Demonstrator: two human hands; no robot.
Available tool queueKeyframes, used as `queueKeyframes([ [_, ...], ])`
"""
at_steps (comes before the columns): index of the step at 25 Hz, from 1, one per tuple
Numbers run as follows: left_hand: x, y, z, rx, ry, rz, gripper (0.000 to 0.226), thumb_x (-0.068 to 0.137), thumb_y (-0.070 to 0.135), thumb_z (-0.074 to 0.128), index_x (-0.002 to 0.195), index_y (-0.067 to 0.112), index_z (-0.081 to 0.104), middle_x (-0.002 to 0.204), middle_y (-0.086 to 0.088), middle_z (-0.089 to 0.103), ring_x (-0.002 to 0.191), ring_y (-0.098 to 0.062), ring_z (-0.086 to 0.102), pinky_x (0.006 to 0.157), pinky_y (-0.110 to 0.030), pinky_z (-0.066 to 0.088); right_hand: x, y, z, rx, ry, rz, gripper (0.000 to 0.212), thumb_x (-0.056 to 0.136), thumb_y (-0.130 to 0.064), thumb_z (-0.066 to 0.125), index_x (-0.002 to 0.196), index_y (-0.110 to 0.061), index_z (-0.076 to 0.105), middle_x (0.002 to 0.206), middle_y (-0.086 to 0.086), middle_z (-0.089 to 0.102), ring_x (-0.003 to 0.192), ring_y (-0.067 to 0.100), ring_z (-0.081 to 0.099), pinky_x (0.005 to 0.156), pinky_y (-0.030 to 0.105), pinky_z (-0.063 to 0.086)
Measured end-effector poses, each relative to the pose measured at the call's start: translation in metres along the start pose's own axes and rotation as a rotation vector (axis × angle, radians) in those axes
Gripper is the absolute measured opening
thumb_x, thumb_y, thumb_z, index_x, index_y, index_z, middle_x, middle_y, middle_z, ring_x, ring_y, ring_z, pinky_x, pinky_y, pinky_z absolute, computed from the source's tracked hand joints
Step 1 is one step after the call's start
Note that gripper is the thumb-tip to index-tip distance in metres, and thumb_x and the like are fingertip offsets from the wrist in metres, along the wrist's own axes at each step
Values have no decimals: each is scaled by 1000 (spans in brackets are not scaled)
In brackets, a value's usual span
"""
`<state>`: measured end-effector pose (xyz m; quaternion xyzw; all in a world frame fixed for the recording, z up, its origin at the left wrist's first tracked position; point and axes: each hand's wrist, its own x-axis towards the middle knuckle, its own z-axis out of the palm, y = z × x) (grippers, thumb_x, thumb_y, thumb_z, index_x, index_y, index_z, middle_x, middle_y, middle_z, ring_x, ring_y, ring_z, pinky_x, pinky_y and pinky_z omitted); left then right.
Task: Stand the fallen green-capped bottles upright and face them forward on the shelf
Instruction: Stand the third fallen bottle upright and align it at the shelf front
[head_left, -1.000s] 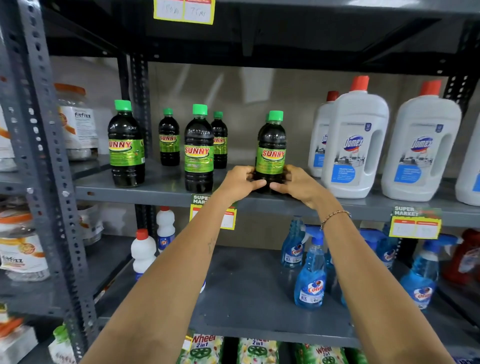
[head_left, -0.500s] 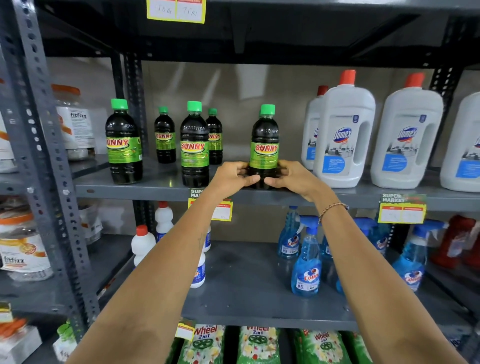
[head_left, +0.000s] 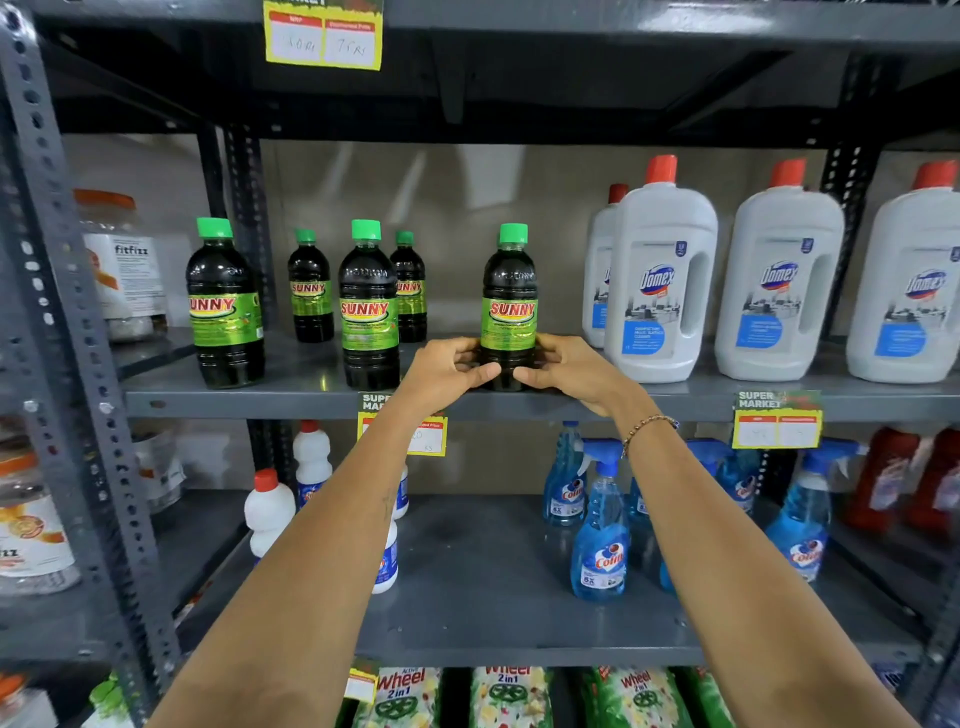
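- I have both hands low on 1 green-capped bottle (head_left: 509, 306) standing at the front of the middle shelf (head_left: 291, 402): my left hand (head_left: 447, 371) wraps its left side, my right hand (head_left: 569, 366) its right, fingers curled round the dark base below the label.
- The bottle is upright and its "SUNNY" label looks square to me, so I judge this is the facing step, nearly finished.
- The next move, as I see it, calls for a small twist if the label is at all off, then letting go evenly so the bottle does not rock.
- 4 more green-capped bottles stand upright to the left: 1 at the far left front (head_left: 224, 306), 1 at the middle front (head_left: 369, 306), and 2 smaller-looking ones behind (head_left: 310, 288) (head_left: 410, 288). I see none lying down.
- The far-left label seems turned slightly away; it may want facing next.
- Just to the right stand white Domex jugs (head_left: 660, 280), near my right hand, so I have little room that side.
- A price tag (head_left: 410, 426) hangs from the shelf edge under my left wrist; blue spray bottles (head_left: 600, 535) sit on the shelf below, well clear.
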<state>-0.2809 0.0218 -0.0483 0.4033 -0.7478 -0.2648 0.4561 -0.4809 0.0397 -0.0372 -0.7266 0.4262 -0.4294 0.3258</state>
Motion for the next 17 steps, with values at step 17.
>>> queueKeyframes([
  [17, -4, 4, 2, 139, -4, 52, 53, 87, 26, 68, 136, 14, 52, 122, -1, 65, 114, -11, 60, 95, -18, 41, -2, -2, -2, -48, -31, 1, 54, 86, -11, 70, 137, -12, 50, 132, 6, 62, 117, 14, 59, 101, 24, 47],
])
